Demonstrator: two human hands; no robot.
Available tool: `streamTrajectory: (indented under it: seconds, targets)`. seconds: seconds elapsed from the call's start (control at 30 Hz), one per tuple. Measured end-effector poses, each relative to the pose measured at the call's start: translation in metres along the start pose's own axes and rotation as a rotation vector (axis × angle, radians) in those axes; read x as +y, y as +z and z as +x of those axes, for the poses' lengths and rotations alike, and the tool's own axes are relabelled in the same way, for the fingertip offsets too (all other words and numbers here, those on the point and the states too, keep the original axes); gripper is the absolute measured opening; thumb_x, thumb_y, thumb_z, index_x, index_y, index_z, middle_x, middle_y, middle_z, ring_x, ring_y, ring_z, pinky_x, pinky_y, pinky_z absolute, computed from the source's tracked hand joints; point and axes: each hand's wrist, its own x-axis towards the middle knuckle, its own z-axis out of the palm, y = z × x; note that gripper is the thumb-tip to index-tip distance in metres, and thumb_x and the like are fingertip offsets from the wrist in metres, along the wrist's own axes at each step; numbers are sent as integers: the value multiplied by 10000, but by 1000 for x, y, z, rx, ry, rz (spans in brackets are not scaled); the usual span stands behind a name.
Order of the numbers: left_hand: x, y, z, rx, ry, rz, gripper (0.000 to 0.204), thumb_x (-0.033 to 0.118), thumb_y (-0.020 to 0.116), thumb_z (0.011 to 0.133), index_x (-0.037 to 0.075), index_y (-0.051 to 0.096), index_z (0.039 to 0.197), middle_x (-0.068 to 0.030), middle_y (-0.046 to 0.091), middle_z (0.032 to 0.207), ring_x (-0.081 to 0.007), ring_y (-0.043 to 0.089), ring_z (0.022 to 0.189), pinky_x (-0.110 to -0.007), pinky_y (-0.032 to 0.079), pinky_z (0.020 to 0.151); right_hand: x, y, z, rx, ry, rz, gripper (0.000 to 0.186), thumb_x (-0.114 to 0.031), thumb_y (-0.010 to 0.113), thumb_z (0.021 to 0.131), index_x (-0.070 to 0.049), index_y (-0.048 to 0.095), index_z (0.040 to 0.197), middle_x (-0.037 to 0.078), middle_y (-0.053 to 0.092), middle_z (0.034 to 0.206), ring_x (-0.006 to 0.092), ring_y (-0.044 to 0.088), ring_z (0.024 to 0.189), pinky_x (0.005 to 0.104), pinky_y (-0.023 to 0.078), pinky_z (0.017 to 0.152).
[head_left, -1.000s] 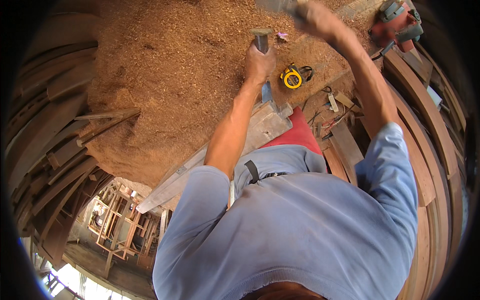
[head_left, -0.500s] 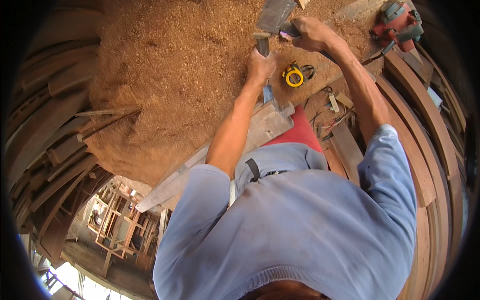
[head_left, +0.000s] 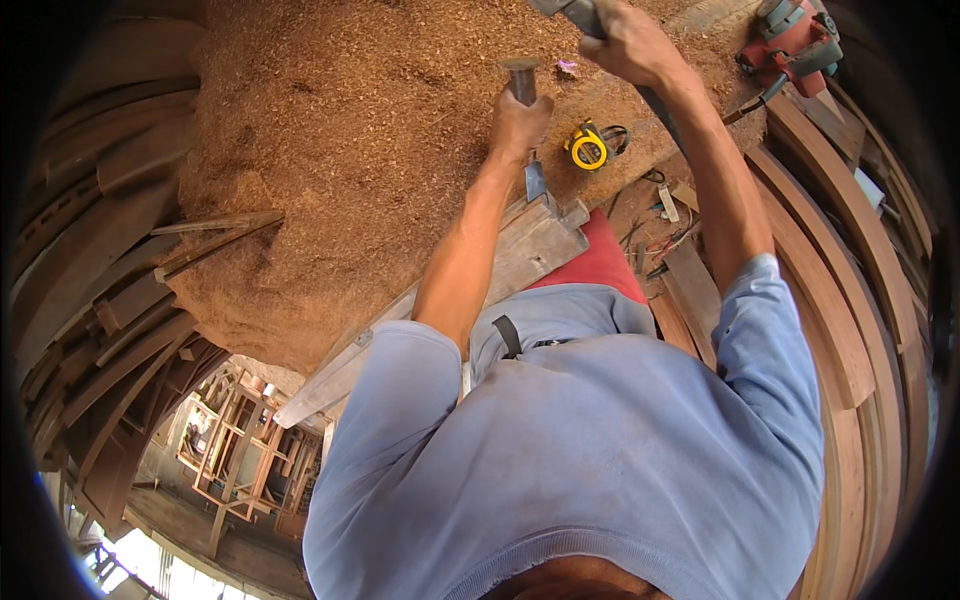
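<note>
My left hand is wrapped round the dark handle of a chisel, whose broad top pokes out above the fist. The steel blade points down at the end of a squared timber, near a notch cut there. Whether the edge touches the wood is hard to tell. Up and to the right, my right hand grips the dark handle of a hatchet, held apart from the chisel top. The upper frame edge cuts off part of its grey metal head.
Sawdust and shavings cover the work area. A yellow tape measure lies right of the chisel. A red power tool sits at the far right. Curved boards are stacked on the right, more timber on the left.
The hatchet has lifted up and away from the chisel top with my right hand, its head now partly out of frame. My left hand and the chisel have barely moved.
</note>
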Motion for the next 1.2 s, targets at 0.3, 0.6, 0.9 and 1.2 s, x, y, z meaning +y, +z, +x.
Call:
streamTrajectory:
  seconds: [0.3, 0.6, 0.9, 1.2]
  targets:
    - [2, 11, -10, -1, -52, 204, 420, 317, 782, 826, -22, 620, 1013, -170, 681, 848, -281, 655, 785, -424, 520, 737, 5, -29, 32, -162, -138, -212, 315, -275, 746, 808, -23, 642, 965, 228, 718, 873, 323, 703, 794, 481, 540, 725]
    - [-12, 6, -27, -93, 79, -12, 268, 224, 787, 855, 71, 602, 974, 9, 609, 817, -103, 553, 713, -322, 492, 648, 22, 0, -15, -363, 190, -82, 285, -201, 711, 831, 18, 603, 977, 187, 643, 763, 296, 665, 718, 476, 526, 647]
    - [18, -28, -84, -190, 226, -158, 185, 44, 724, 887, 120, 573, 812, 81, 538, 712, -37, 495, 633, -257, 403, 557, 101, 6, -93, -136, 408, -5, 371, -252, 705, 859, -3, 611, 1117, 251, 696, 945, 415, 688, 910, 510, 541, 820]
    - [7, -46, -61, -148, 14, -542, 210, 53, 725, 901, 123, 533, 857, 16, 566, 684, -89, 532, 531, -268, 465, 500, 78, 34, -132, 128, 476, -337, 511, -310, 697, 909, -71, 560, 1339, 246, 576, 1285, 434, 613, 1126, 503, 504, 950]
